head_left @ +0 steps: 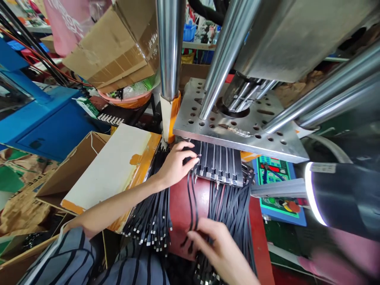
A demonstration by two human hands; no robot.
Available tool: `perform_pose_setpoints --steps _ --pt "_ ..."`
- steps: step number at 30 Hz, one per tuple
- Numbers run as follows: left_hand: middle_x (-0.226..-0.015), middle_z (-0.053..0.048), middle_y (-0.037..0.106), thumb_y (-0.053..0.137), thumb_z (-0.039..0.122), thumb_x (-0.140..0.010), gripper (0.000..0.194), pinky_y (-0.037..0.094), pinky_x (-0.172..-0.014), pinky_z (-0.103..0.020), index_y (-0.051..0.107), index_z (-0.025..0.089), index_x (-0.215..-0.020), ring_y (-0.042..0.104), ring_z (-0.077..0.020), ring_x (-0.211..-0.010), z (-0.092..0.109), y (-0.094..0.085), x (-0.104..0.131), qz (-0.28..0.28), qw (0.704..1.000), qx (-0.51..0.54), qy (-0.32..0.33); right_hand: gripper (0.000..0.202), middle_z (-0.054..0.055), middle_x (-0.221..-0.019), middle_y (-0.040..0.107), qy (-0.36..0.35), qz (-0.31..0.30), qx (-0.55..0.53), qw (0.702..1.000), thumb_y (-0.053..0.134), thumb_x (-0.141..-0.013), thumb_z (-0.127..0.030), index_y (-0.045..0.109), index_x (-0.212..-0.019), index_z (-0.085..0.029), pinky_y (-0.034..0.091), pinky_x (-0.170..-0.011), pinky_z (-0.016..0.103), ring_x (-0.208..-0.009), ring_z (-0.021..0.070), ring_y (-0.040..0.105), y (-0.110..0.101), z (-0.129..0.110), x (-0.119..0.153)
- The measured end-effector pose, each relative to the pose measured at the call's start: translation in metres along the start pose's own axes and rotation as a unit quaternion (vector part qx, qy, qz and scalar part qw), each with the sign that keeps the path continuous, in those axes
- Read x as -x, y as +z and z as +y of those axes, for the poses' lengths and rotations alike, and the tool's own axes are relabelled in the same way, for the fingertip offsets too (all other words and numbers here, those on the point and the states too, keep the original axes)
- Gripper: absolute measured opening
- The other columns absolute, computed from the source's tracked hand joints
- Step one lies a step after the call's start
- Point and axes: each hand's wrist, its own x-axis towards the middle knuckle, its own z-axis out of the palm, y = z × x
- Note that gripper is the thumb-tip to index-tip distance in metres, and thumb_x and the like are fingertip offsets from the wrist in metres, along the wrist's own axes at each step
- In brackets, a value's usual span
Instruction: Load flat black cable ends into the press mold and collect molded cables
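My left hand [178, 162] is at the left end of a black slotted metal fixture [219, 160], thumb and fingertips closing on the upper end of black flat cables [192, 194]. These cables hang down over the red surface [178, 202]. Lower down, my right hand [212, 241] pinches the same cables between thumb and forefinger, close to their lower ends. A bundle of black cables with silver tips [151, 217] lies to the left, and another cable bundle [234, 209] hangs from the front of the fixture.
A thick metal plate [237, 122] with steel columns [169, 47] stands above the fixture. A white board [109, 166] and cardboard box [71, 170] are left. A control panel [276, 190] and round lamp [314, 194] are right.
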Motion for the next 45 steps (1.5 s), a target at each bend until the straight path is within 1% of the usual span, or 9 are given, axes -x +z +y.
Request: perform_pose_setpoints --steps 4,8,14,21,27,33,36,39,45 --pt "-0.110 -0.011 0.076 0.064 0.022 -0.098 0.012 0.053 -0.107 -0.047 0.073 0.016 -0.105 0.069 -0.0276 -0.114 -0.029 0.019 -0.026 0.020 0.998 -0.026 -0.046 0.042 0.000 -0.066 0.063 -0.034 0.099 0.070 0.992 0.062 -0.097 -0.051 0.067 -0.072 -0.019 0.041 -0.060 0.027 -0.063 0.0153 0.053 -0.078 -0.019 -0.052" --pt "-0.136 -0.015 0.067 0.057 0.024 -0.102 0.036 0.048 -0.117 -0.047 0.057 0.014 -0.137 0.060 -0.0267 -0.133 -0.030 0.011 -0.016 0.038 0.998 -0.059 0.007 0.049 -0.002 -0.057 0.055 -0.041 0.127 0.071 0.989 0.064 -0.092 -0.061 0.064 -0.066 -0.018 0.035 -0.054 0.027 -0.054 0.0130 0.045 -0.111 -0.021 -0.114" --pt "-0.138 -0.014 0.067 0.055 0.022 -0.102 0.031 0.051 -0.116 -0.048 0.064 0.015 -0.130 0.061 -0.0259 -0.133 -0.027 -0.016 0.021 -0.162 0.942 -0.157 0.248 0.046 -0.003 -0.057 0.055 -0.041 0.126 0.126 0.983 0.061 -0.092 -0.062 0.072 -0.083 -0.019 0.034 -0.053 0.027 -0.049 0.0129 0.043 -0.115 -0.008 -0.151" --pt "-0.148 -0.013 0.062 0.053 0.022 -0.103 0.036 0.044 -0.122 -0.049 0.061 0.012 -0.136 0.055 -0.0270 -0.140 -0.033 -0.010 0.017 -0.198 0.895 -0.241 0.319 0.035 0.004 -0.075 0.068 -0.099 0.171 0.134 0.971 0.062 -0.094 -0.051 0.070 -0.079 -0.020 0.044 -0.073 0.033 -0.071 0.0194 0.059 -0.116 0.006 -0.162" --pt "-0.151 -0.021 0.057 0.056 0.029 -0.102 0.041 0.040 -0.122 -0.057 0.060 0.009 -0.137 0.052 -0.0329 -0.143 -0.020 -0.002 0.026 -0.196 0.901 -0.280 0.268 0.037 0.006 -0.086 0.073 -0.078 0.185 0.044 0.979 0.069 -0.088 -0.050 0.072 -0.101 -0.016 0.046 -0.067 0.031 -0.070 0.0175 0.060 -0.111 0.011 -0.157" --pt "-0.151 -0.023 0.056 0.062 0.038 -0.100 0.048 0.034 -0.125 -0.060 0.058 0.013 -0.141 0.048 -0.0355 -0.146 -0.008 0.013 0.041 -0.165 0.916 -0.293 0.218 0.038 0.005 -0.075 0.070 -0.060 0.237 0.089 0.965 0.069 -0.088 -0.052 0.073 -0.094 -0.015 0.043 -0.058 0.029 -0.058 0.0153 0.055 -0.109 0.007 -0.156" --pt "-0.156 -0.027 0.049 0.061 0.039 -0.100 0.055 0.032 -0.124 -0.061 0.053 0.009 -0.145 0.044 -0.0385 -0.149 0.003 0.022 0.049 -0.164 0.903 -0.350 0.188 0.035 0.006 -0.077 0.069 -0.063 0.296 0.153 0.941 0.065 -0.092 -0.047 0.073 -0.104 -0.015 0.047 -0.062 0.032 -0.061 0.0183 0.059 -0.102 0.005 -0.140" --pt "-0.161 -0.031 0.040 0.059 0.048 -0.100 0.066 0.031 -0.124 -0.062 0.049 0.003 -0.148 0.038 -0.0418 -0.152 0.013 0.023 0.048 -0.188 0.891 -0.375 0.175 0.034 0.011 -0.097 0.066 -0.117 0.266 0.303 0.908 0.049 -0.098 -0.025 0.076 -0.117 -0.018 0.051 -0.075 0.035 -0.080 0.0217 0.062 -0.091 0.002 -0.113" --pt "-0.161 -0.024 0.044 0.044 0.042 -0.106 0.061 0.029 -0.125 -0.057 0.046 0.000 -0.150 0.038 -0.0349 -0.152 0.012 0.014 -0.001 -0.223 0.908 -0.337 0.112 0.049 0.017 -0.103 0.066 -0.036 0.226 0.532 0.815 0.046 -0.095 -0.012 0.070 -0.137 -0.019 0.047 -0.076 0.042 -0.090 0.0311 0.061 -0.082 -0.005 -0.117"
